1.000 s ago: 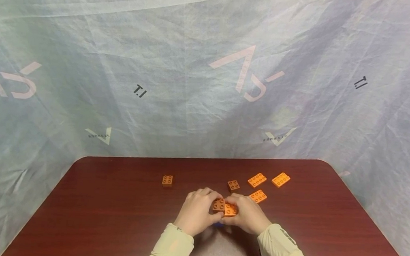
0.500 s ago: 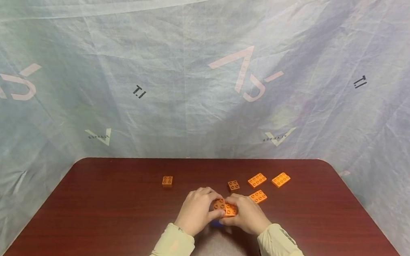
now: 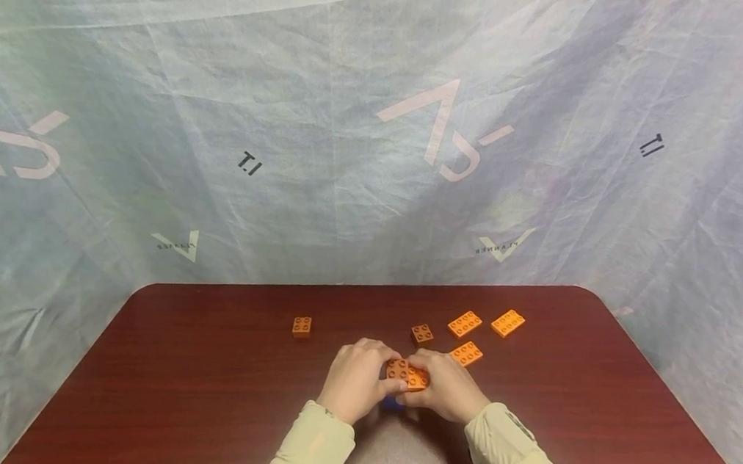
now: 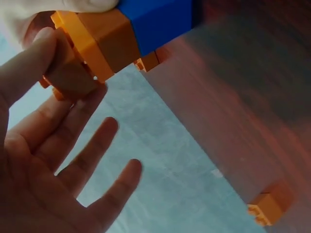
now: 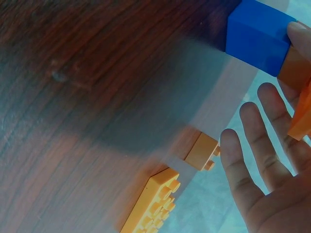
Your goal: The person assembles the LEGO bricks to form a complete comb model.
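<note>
A small stack of toy building bricks stands between both hands at the middle of the table. At its bottom is a blue brick (image 5: 257, 36), with a brown brick (image 4: 112, 36) above it. An orange plate brick (image 3: 419, 379) sits over these. The topmost brown brick (image 3: 397, 370) covers the left part of that plate. My left hand (image 3: 357, 380) pinches the top brown brick between thumb and fingers; its other fingers spread out. My right hand (image 3: 445, 389) grips the stack from the right, thumb on the lower brown brick, with several fingers extended.
On the dark red table (image 3: 212, 380) lie a loose brown brick (image 3: 301, 327) to the left and another brown brick (image 3: 422, 334) behind the hands. Loose orange plate bricks (image 3: 465, 324) lie at the back right. A printed grey cloth (image 3: 326, 147) hangs behind the table.
Both hands stay at the stack. The left thumb has shifted slightly on the top brown brick, and a little more of the blue brick shows beneath the thumbs.
</note>
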A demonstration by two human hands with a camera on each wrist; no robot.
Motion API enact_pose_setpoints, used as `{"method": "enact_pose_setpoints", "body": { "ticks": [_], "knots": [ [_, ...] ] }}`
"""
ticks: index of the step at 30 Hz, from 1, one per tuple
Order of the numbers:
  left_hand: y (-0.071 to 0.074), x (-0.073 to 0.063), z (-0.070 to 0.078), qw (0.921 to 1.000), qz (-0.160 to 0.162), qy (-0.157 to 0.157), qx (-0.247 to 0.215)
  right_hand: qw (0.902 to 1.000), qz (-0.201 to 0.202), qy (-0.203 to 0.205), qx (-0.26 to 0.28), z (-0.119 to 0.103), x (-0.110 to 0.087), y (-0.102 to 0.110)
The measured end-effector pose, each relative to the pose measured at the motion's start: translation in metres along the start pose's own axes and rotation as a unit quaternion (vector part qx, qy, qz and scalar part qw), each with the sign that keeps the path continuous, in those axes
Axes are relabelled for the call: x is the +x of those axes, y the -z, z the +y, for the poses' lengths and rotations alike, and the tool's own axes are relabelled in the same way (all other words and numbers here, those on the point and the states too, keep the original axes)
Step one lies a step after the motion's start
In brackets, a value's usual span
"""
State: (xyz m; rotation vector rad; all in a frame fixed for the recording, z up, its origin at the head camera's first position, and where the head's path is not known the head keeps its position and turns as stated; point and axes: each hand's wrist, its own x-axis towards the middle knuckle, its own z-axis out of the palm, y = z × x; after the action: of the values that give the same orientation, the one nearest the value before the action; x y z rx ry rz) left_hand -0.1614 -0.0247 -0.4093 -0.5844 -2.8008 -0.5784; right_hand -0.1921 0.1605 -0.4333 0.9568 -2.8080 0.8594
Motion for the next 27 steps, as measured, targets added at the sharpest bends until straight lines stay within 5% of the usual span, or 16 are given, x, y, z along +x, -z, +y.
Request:
{"method": "enact_pose_setpoints", "body": {
  "ticks": [6, 19, 27],
  "knots": [
    [0.002, -0.002, 0.006, 0.9999, 0.001, 0.004, 0.015, 1.0000, -0.001, -0.002, 0.002, 0.001, 0.001, 0.000],
    [-0.003, -0.004, -0.003, 0.9994, -0.005, 0.018, -0.029, 0.9999, -0.001, -0.009, -0.009, -0.002, 0.002, 0.000],
    [-0.005, -0.001, -0.009, 0.9963, -0.036, 0.032, -0.072, 0.9996, -0.009, -0.026, -0.003, -0.004, -0.001, 0.000]
  ]
}}
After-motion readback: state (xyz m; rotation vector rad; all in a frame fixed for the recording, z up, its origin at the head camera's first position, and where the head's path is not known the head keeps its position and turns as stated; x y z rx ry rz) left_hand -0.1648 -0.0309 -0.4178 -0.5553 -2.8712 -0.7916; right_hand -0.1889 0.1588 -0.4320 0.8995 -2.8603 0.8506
